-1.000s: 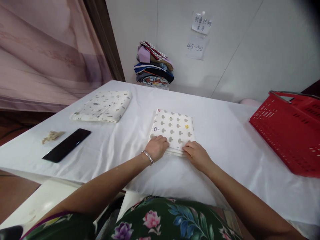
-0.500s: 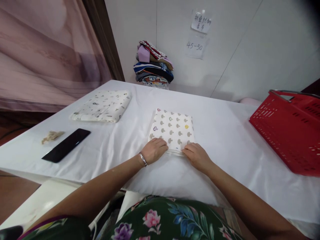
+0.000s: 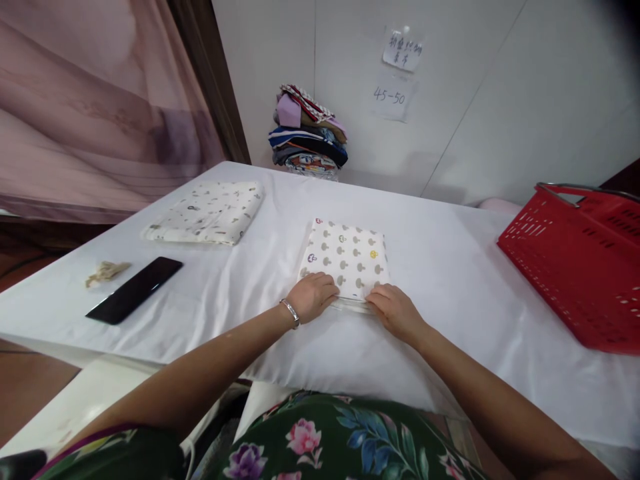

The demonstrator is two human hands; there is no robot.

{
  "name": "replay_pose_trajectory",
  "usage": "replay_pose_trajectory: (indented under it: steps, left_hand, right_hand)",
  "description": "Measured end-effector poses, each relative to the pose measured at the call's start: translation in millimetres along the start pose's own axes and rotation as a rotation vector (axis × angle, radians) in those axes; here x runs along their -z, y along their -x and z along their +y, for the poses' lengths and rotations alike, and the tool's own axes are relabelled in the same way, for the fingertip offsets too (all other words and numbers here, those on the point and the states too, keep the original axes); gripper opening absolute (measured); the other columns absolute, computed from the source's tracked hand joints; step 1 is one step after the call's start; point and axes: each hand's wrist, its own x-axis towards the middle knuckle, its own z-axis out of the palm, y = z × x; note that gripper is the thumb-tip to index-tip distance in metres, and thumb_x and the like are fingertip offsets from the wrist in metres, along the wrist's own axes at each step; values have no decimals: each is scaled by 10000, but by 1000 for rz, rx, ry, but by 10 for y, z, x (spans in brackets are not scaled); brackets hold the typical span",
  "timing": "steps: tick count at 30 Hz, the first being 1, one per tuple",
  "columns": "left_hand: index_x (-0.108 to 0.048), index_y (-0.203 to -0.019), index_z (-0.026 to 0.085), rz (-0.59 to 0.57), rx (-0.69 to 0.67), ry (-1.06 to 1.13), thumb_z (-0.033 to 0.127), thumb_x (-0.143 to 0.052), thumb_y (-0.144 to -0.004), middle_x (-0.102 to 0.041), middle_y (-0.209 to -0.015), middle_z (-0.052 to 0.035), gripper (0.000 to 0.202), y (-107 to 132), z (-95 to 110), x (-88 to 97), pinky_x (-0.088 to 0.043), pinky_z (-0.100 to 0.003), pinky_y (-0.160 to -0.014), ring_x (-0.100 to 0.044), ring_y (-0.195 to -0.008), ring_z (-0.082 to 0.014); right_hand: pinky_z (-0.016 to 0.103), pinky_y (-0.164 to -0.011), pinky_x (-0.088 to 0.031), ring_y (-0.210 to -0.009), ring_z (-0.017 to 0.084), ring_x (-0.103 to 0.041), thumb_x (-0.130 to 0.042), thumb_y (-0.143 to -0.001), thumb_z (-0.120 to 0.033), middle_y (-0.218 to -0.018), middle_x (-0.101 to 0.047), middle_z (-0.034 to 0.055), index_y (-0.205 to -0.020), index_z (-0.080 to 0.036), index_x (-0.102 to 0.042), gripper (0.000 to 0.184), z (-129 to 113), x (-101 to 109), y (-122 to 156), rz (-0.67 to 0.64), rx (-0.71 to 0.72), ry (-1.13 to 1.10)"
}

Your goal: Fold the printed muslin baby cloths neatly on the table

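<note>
Palms-down left hand [image 3: 314, 295], right hand [image 3: 397, 310]

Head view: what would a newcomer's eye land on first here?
The folded mushroom-print cloth at the middle of the white table, with the left hand and right hand resting on its near edge. Next, the bright red basket at the table's right end, and the stack of colourful folded fabrics against the far wall.

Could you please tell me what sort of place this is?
Probably a fabric-folding workstation in a workshop or laundry room. The left hand and right hand rest on a folded cloth on a white-covered table, a stack of folded fabrics sits against the wall, and a red basket stands nearby.
</note>
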Motion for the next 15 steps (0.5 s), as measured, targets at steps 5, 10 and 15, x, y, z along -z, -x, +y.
replay_pose_trajectory:
  steps: [5,10,15]
  left_hand:
    - [-604,-836,176,2,-33,-104,206,-441,-876,-575,-809,-36,170,-30,21,-5,-383,-302,-685,-500,-759,-160]
    - [-573,-779,157,47,-83,-288,145,-409,-865,-556,-781,-43,185,-24,58,-59,-362,-316,-670,-476,-738,-171]
    - [-552,-780,155,80,-124,-326,100,-433,-824,-551,-778,-37,138,-38,51,-54,-348,-306,-652,-469,-722,-163]
  right_hand:
    - [295,-675,-362,-780,170,-476,-389,-908,-166,-850,-582,61,-866,-167,-593,209,-12,-17,5,24,-8,32]
    - [288,-668,-336,-754,167,-453,-422,-896,-177,-808,-572,55,-824,-162,-593,187,-31,3,-7,-42,12,105]
    - [285,-660,-326,-751,166,-463,-410,-895,-158,-818,-581,58,-827,-167,-605,207,-20,1,-16,8,22,123]
